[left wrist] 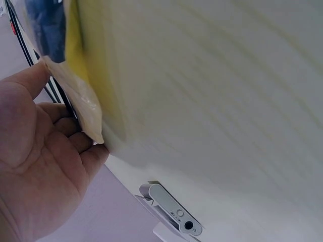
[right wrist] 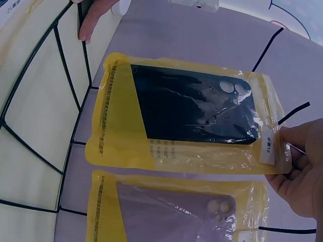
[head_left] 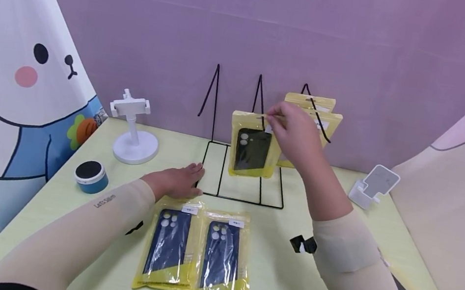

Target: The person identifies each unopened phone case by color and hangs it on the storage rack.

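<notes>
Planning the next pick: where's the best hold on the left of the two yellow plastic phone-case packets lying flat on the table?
Probably the top header strip of the left flat yellow plastic phone-case packet, pinched from the far side: it is thin film beyond the case, near the left hand.

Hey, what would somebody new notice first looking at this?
The right hand pinching the top of a yellow-bagged black phone case at the middle hook of a black wire rack, mid-table. Two more bagged blue cases lie side by side at the near edge, with the left hand flat beside the rack's base. A big cartoon bear fills the left backdrop.
</notes>
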A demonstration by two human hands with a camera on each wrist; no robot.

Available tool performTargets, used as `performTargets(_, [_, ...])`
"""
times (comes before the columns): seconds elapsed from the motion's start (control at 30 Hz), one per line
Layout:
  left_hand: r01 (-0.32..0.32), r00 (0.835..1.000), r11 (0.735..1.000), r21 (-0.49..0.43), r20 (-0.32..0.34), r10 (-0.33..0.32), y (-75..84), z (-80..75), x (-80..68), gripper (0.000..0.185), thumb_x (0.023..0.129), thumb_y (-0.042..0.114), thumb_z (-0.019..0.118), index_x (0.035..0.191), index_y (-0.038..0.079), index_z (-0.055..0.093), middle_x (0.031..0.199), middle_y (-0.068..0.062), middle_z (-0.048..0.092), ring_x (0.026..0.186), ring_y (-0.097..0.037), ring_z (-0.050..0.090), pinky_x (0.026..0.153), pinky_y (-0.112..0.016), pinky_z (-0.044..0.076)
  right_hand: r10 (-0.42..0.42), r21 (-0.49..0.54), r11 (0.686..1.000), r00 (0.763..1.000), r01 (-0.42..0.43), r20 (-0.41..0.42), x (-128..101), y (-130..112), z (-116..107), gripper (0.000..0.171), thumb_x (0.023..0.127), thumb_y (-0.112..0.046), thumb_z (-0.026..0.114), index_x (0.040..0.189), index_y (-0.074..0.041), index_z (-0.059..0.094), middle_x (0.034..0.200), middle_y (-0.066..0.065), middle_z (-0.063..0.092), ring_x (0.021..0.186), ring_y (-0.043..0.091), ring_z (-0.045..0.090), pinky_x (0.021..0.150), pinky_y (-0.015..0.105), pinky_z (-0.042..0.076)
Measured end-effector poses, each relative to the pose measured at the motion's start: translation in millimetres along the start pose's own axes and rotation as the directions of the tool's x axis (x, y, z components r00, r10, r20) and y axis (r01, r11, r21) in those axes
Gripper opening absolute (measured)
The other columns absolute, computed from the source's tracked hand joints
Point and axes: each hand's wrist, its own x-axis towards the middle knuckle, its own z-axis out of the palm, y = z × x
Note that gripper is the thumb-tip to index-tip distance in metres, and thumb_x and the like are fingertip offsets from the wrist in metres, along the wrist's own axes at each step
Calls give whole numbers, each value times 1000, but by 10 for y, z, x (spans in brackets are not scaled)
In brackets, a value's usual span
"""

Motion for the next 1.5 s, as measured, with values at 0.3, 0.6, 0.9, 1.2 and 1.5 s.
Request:
performTargets(0.3, [11, 1000, 1000, -9, 3, -11, 16, -7, -21, 78, 103, 51, 41, 159, 9, 7, 166, -11, -4, 153, -29, 0, 122, -49, 18, 18, -84, 996, 1000, -17, 17, 204, 8, 26, 18, 100, -25, 58, 112, -15, 67, 117, 1, 69, 105, 21, 63, 87, 41, 51])
performTargets(0.6, [17, 1000, 1000, -9, 3, -17, 21, 7, -20, 79, 102, 53, 41, 159, 11, 6, 166, -9, -4, 153, -28, 0, 122, -48, 17, 60, -152, 987, 998, -57, 15, 384, 28, 73, 21, 102, -29, 54, 113, -15, 66, 117, 1, 69, 101, 22, 63, 82, 40, 51])
performTargets(0.9, [6, 1000, 1000, 1, 6, -6, 17, -5, -18, 78, 103, 51, 40, 159, 9, 6, 166, -11, -4, 153, -29, 0, 122, -48, 18, 110, -203, 973, 994, -105, 15, 535, 16, 84, 21, 102, -27, 53, 115, -16, 66, 117, 0, 69, 106, 22, 62, 85, 41, 52])
performTargets(1.2, [7, 1000, 1000, -2, 9, -7, 21, -17, -13, 79, 103, 50, 41, 159, 8, 6, 166, -12, -4, 153, -30, 0, 122, -49, 19, 132, -202, 971, 991, -128, 6, 649, 34, 106, 21, 102, -27, 52, 114, -16, 65, 115, 1, 68, 104, 22, 61, 87, 39, 52])
performTargets(1.5, [13, 1000, 1000, 0, 9, -13, 22, 0, -8, 79, 102, 53, 40, 159, 10, 5, 165, -10, -4, 153, -28, 0, 122, -47, 17, 116, -202, 972, 993, -118, -20, 664, 60, 136, 25, 102, -25, 50, 121, -16, 64, 126, 2, 65, 124, 25, 53, 105, 42, 43])
